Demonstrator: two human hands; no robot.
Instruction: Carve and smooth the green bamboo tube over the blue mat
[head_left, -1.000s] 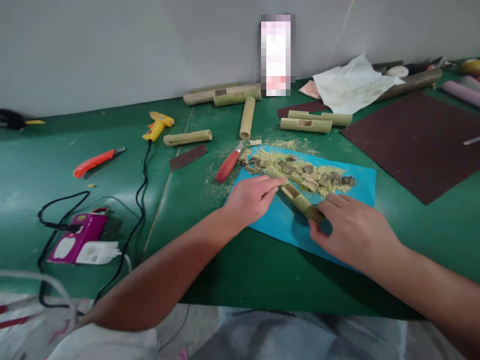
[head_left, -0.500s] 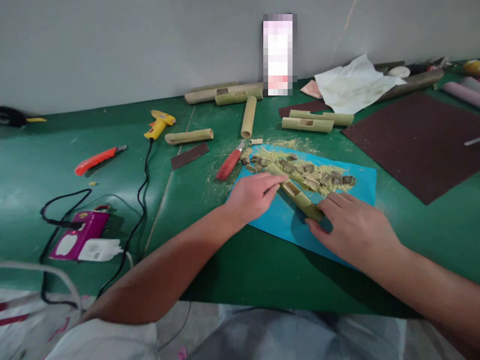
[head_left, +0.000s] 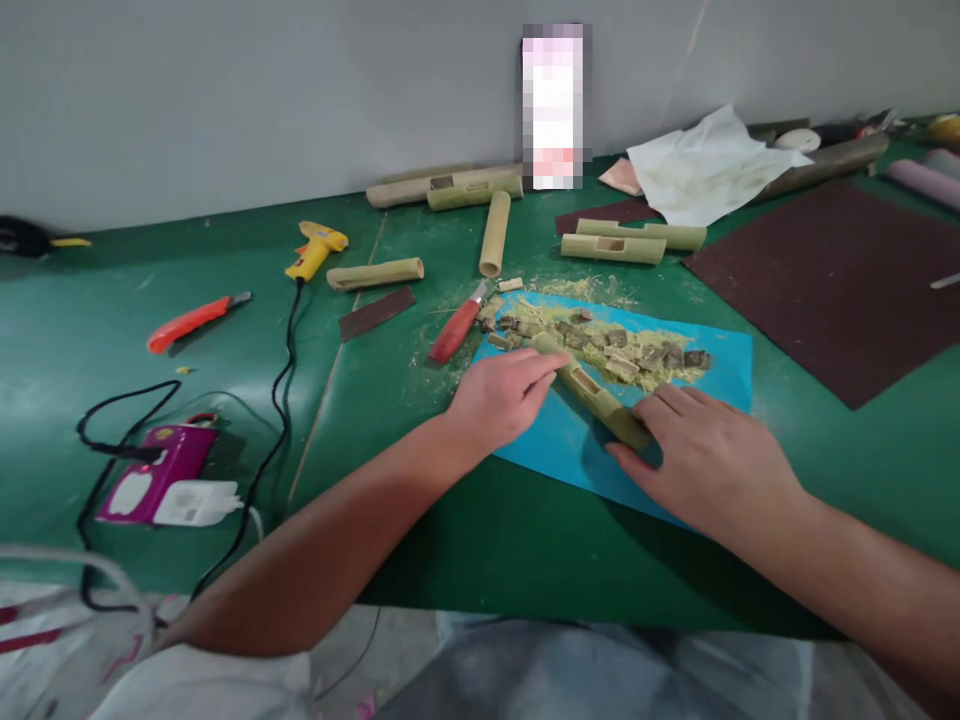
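A green bamboo tube (head_left: 592, 388) with a rectangular slot cut in its upper side lies slantwise over a blue sheet (head_left: 555, 445). My left hand (head_left: 504, 396) is closed on its far left end, with the index finger stretched along it. At the near right end my right hand (head_left: 701, 450) grips the tube between thumb and fingers. Just behind the tube, bamboo chips and shavings (head_left: 622, 350) are heaped on the sheet. A red-handled knife (head_left: 459, 325) rests left of the heap, beside a small bamboo piece (head_left: 511, 284).
More bamboo tubes (head_left: 613, 248) lie behind, some slotted. At left are a yellow glue gun (head_left: 315, 250), an orange utility knife (head_left: 196, 322) and a purple power strip (head_left: 169, 465) with cords. Brown sandpaper (head_left: 832, 290) and white paper (head_left: 709, 165) lie right. A blurred phone (head_left: 553, 110) leans on the wall.
The tube has rolled slightly in my hands, so its slot looks narrower. Both hands keep nearly the same places. The view has shifted very slightly.
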